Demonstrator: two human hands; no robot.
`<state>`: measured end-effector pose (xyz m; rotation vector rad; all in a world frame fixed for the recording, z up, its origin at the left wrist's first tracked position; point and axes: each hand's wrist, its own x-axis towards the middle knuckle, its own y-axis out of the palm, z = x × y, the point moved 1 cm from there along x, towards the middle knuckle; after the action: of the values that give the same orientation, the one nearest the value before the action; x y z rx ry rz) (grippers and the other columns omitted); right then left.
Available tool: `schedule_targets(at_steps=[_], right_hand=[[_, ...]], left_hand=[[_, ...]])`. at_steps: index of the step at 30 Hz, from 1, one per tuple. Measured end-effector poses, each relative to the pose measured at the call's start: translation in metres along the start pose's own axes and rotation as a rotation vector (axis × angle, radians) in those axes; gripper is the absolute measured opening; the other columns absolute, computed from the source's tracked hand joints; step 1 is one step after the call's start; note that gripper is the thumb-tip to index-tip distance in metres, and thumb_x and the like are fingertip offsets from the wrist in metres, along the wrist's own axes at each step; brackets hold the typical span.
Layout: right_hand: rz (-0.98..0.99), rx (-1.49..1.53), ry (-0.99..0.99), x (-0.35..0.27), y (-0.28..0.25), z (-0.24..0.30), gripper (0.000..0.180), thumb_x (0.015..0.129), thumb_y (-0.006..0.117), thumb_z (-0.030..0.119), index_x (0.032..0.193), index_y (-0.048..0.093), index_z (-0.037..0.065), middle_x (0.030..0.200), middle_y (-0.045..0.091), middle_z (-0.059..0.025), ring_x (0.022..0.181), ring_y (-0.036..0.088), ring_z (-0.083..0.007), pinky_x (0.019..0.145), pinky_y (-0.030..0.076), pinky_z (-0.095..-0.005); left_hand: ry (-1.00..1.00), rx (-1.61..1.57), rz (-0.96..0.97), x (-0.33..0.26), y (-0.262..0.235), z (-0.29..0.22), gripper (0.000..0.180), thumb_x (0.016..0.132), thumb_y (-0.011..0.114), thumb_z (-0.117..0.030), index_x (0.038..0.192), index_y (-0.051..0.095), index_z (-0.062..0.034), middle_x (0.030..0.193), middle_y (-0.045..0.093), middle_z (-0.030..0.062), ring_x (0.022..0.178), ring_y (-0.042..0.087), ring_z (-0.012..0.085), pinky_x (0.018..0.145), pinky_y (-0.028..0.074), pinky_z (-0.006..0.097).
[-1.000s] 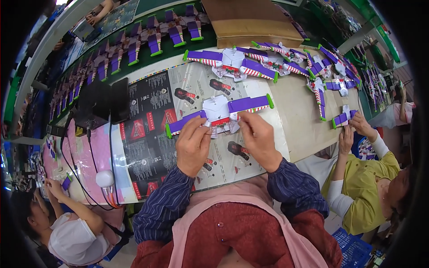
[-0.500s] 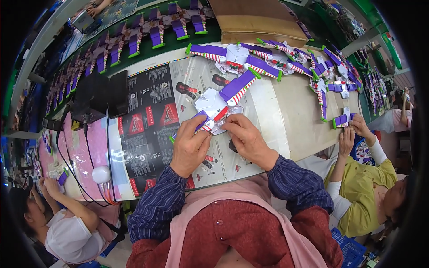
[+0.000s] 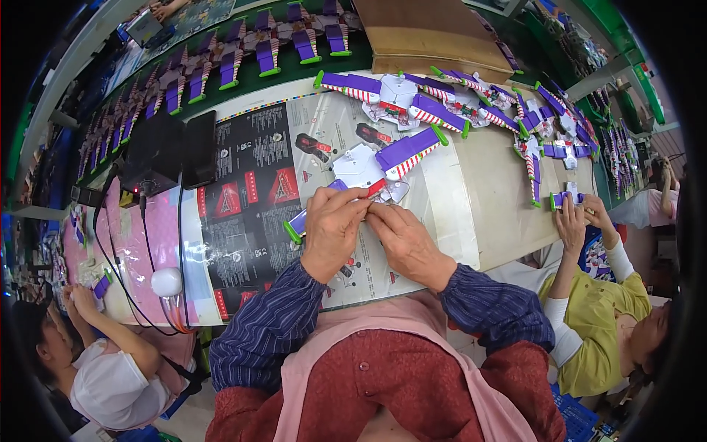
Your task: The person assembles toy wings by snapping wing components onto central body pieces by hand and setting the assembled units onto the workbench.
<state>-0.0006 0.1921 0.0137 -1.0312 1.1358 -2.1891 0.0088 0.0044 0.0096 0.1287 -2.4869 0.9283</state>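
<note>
I see both my left hand (image 3: 333, 225) and right hand (image 3: 403, 239) gripping one purple-winged toy (image 3: 368, 173); finished ones (image 3: 398, 96) pile beyond; more seemingly remain.

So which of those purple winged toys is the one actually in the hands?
The wing toy at the table's near middle: both hands, left and right, grip it, tilted. The pile behind lies untouched.

Dark blue pinstriped sleeves, red shirt with a button, and seemingly a pink apron; bare hands (image 3: 368, 232).
</note>
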Motion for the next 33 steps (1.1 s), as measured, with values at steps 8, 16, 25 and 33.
schedule_targets(at_steps=[8, 16, 25, 33], right_hand=[[-0.013, 0.09, 0.458, 0.023, 0.003, 0.01, 0.018, 0.101, 0.067, 0.018, 0.105, 0.062, 0.002, 0.093, 0.072, -0.0179, 0.073, 0.071, -0.0386, 0.061, 0.056, -0.0463], [-0.08, 0.396, 0.532, 0.014, 0.005, -0.004, 0.011, 0.098, 0.066, 0.014, 0.102, 0.068, 0.004, 0.077, 0.07, -0.0159, 0.067, 0.069, -0.0365, 0.061, 0.055, -0.0446], [-0.294, 0.215, 0.241, 0.012, 0.009, -0.003, 0.02, 0.09, 0.073, 0.0, 0.108, 0.068, 0.004, 0.103, 0.068, -0.0119, 0.08, 0.072, -0.0332, 0.063, 0.058, -0.0406], [-0.114, 0.1, 0.209, 0.014, 0.008, -0.004, 0.021, 0.086, 0.071, -0.006, 0.105, 0.066, 0.001, 0.101, 0.066, -0.0137, 0.08, 0.071, -0.0345, 0.065, 0.059, -0.0412]], left_hand=[[0.028, 0.002, -0.009, -0.005, 0.003, 0.0, 0.018, 0.08, 0.077, -0.002, 0.098, 0.078, -0.0065, 0.116, 0.077, 0.0002, 0.098, 0.06, 0.0261, 0.087, 0.046, 0.04], [0.008, 0.001, -0.038, -0.003, 0.002, -0.005, 0.02, 0.079, 0.078, -0.002, 0.099, 0.077, -0.0057, 0.117, 0.075, 0.0003, 0.098, 0.059, 0.0256, 0.086, 0.044, 0.041], [0.056, 0.047, 0.032, -0.003, -0.002, -0.009, 0.02, 0.082, 0.074, 0.003, 0.101, 0.075, -0.0012, 0.123, 0.072, 0.005, 0.108, 0.058, 0.0298, 0.099, 0.046, 0.046], [0.195, 0.005, 0.183, 0.003, -0.025, 0.006, 0.034, 0.078, 0.071, 0.008, 0.11, 0.077, -0.0015, 0.129, 0.069, 0.0153, 0.128, 0.06, 0.0386, 0.103, 0.055, 0.046]])
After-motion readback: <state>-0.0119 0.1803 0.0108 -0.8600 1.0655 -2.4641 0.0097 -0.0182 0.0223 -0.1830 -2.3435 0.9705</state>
